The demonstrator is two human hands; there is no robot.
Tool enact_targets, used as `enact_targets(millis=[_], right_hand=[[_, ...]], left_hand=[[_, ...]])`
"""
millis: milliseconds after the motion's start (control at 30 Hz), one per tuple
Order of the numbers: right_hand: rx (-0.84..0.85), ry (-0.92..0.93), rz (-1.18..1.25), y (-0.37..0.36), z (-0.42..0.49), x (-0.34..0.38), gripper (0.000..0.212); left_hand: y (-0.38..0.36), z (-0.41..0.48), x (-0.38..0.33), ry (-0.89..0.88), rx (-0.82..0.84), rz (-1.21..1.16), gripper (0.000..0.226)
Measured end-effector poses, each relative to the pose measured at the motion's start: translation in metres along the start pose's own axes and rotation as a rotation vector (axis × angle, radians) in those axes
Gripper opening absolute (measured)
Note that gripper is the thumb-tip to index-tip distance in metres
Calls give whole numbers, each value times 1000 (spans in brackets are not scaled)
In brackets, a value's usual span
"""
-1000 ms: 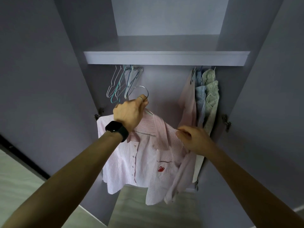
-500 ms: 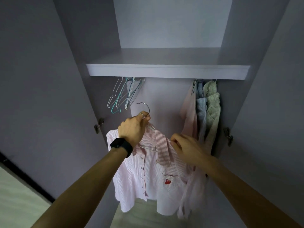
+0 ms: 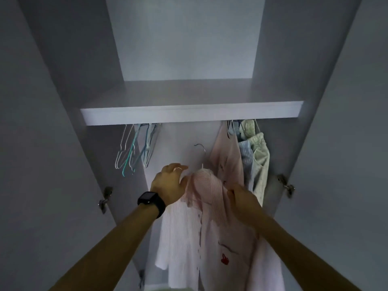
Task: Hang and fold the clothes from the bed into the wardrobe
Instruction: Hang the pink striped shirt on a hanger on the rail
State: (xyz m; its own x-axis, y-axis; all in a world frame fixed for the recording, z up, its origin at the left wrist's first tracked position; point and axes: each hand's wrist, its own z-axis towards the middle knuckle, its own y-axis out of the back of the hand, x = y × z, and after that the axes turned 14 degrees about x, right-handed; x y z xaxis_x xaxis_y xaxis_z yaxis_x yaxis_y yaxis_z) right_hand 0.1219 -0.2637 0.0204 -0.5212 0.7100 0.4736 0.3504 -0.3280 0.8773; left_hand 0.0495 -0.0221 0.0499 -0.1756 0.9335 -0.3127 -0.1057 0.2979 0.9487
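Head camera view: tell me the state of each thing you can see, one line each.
Shirt, on a hanger, held up by both hands.
Hook, free in the air below the shelf, hooked on nothing.
Left hand, grips the shirt's shoulder.
Right hand, grips the shirt's other shoulder.
Empty hangers, hanging under the shelf, left.
Hung clothes, hanging under the shelf, right.
Doors, open.

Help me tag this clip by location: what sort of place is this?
Probably the inside of an open wardrobe, likely in a bedroom: a shelf with bare hangers and hung clothes beneath it, and a striped shirt held up to hang.
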Motion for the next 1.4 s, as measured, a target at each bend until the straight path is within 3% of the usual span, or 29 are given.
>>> enact_targets(millis=[133,333,467,700,833,1000,1133,1400], right_hand=[[-44,-109,57,2,21,13,15],[-120,-217,158,10,75,22,17],[-137,-273,156,11,122,14,21],[-202,-285,240,-25,194,-22,27],[-288,-314,296,-25,219,-34,31],[-492,-329,216,8,247,-38,34],[-553,-328,195,33,276,-40,39],[-374,-370,98,27,300,-55,40]], left_hand=[[25,31,11,-40,-88,174,58],[70,98,10,-154,-369,367,74],[71,138,21,-128,-453,401,73],[39,177,35,-179,-797,448,60],[38,184,40,-186,-897,489,59],[36,192,40,-182,-967,504,57],[32,195,43,-175,-1006,489,57],[29,190,37,-167,-932,437,58]])
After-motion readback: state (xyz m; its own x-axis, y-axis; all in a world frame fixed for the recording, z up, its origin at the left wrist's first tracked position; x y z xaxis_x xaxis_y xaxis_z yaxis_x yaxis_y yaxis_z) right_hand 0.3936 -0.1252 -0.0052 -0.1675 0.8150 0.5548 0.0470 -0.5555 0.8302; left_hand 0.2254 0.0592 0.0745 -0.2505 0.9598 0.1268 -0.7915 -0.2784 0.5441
